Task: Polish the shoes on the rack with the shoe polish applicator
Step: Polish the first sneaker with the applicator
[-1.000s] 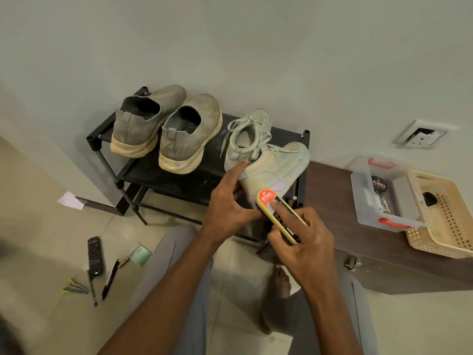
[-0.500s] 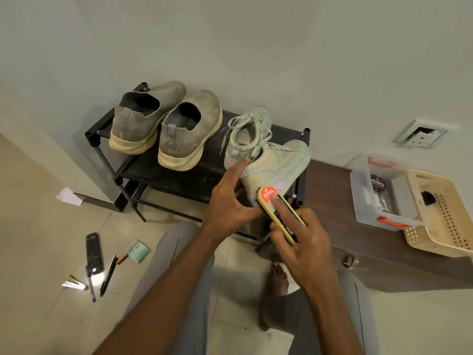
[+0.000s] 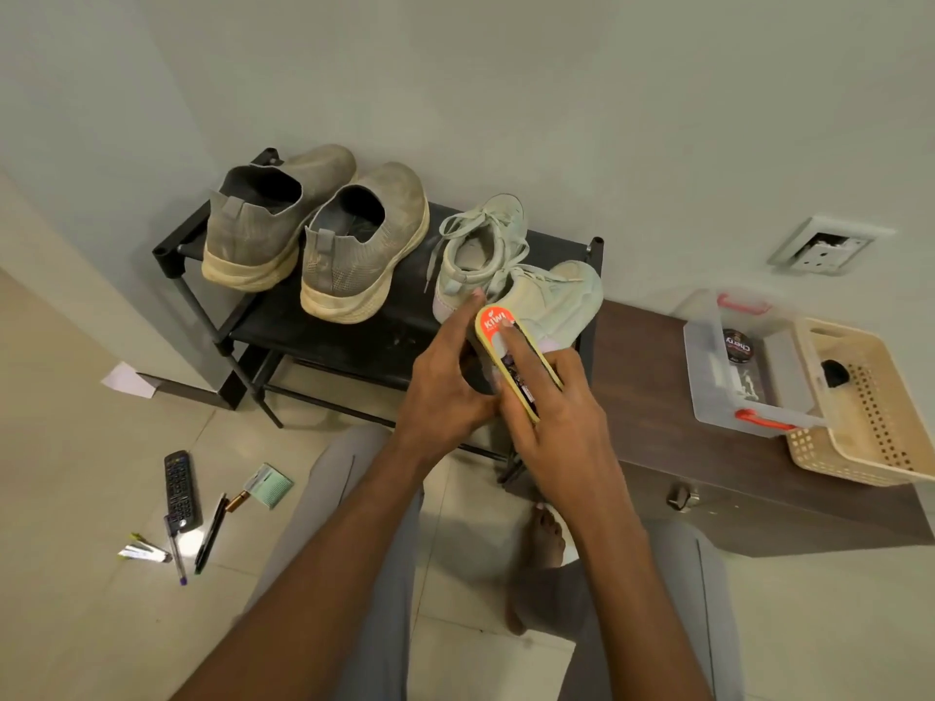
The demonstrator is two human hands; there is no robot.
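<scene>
Applicator (image 3: 511, 356) in right hand (image 3: 566, 437); sponge face hidden against pale shoe (image 3: 551, 301).

Bare forearms, grey trousers (image 3: 374, 574), one bare foot (image 3: 544, 543).

Matt black metal rack (image 3: 212, 316); knitted cloth grey shoes (image 3: 354, 245); glossy plastic applicator (image 3: 498, 328); dark wood-grain cabinet (image 3: 652, 397).
</scene>
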